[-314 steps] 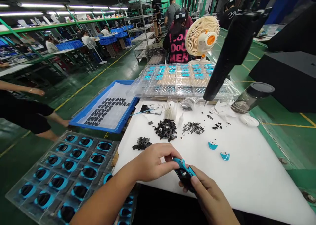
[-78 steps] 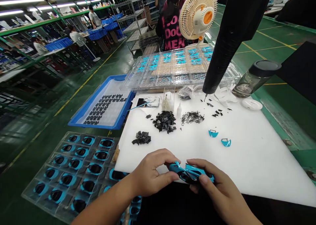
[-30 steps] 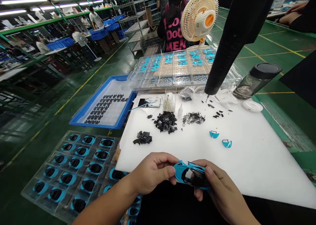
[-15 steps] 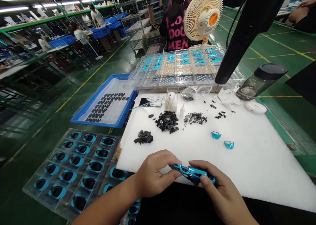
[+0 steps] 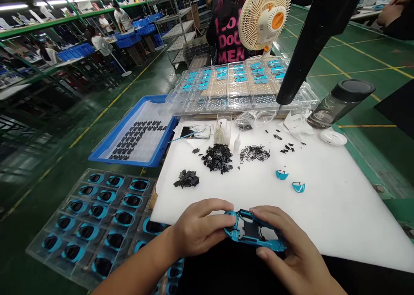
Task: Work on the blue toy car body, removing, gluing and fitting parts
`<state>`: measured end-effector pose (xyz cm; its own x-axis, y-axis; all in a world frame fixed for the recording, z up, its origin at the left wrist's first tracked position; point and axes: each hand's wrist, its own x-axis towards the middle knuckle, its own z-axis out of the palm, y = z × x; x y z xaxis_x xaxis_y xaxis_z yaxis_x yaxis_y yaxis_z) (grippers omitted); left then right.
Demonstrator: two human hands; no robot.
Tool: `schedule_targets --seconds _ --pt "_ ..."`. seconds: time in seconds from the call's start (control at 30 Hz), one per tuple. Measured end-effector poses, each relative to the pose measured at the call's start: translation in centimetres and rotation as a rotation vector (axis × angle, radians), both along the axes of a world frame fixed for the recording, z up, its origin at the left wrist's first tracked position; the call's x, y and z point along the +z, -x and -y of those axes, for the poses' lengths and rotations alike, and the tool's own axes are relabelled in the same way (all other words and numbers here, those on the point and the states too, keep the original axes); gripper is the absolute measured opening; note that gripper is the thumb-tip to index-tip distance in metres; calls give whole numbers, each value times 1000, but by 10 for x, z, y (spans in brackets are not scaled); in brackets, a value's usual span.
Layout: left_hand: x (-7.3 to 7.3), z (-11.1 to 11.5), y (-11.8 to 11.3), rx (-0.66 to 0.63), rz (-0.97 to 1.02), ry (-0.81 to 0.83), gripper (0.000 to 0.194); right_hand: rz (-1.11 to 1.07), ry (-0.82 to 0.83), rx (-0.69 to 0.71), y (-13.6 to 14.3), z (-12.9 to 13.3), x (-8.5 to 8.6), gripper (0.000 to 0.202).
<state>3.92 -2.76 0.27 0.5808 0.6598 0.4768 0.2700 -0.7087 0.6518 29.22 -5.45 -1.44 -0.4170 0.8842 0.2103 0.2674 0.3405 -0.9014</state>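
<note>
Head view: the white work mat [image 5: 323, 208] runs from the clear trays at the back to a near edge just in front of the person. Its right half lies mostly bare, and its left edge sits just beside a clear tray of car bodies [image 5: 97, 217] set lower down. A black tool body [image 5: 310, 36] hangs in from the upper right, its tip over the back of the mat.

Both hands meet at the mat's near edge. The left hand [image 5: 197, 230] pinches one end of a blue toy car shell [image 5: 250, 232] between thumb and fingers; the right hand [image 5: 287, 252] grips the other end, fingers curled over the top and thumb underneath. The shell is turned hollow side up — a glossy blue rim around a dark inner cavity with open window gaps.

Farther up the mat lie two small blue parts [image 5: 290, 180], near each other, and three heaps of small black pieces [image 5: 217, 158]. The blue bin [image 5: 136, 135] to the left holds a white sheet with black parts laid in rows. The clear blister trays [image 5: 233, 88] at the back hold blue pieces in their far pockets. The low tray holds blue-and-black car bodies, one per pocket. A dark-lidded glass jar [image 5: 341, 103] lies tilted at the right, beside a white lid [image 5: 333, 137]. A cream desk fan [image 5: 265, 14] stands behind the trays.
</note>
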Motion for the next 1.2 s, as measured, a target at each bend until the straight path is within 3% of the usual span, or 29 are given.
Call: schedule_targets --seconds 0.73,1.07,1.2 --pt "-1 8 9 -29 -34 -151 51 0 -81 -40 -4 14 1 60" --pt "-1 2 11 -46 -62 -214 51 -8 40 -63 1 11 -4 57" --pt "4 0 6 -49 -32 -154 45 -19 121 -61 2 9 -2 51"
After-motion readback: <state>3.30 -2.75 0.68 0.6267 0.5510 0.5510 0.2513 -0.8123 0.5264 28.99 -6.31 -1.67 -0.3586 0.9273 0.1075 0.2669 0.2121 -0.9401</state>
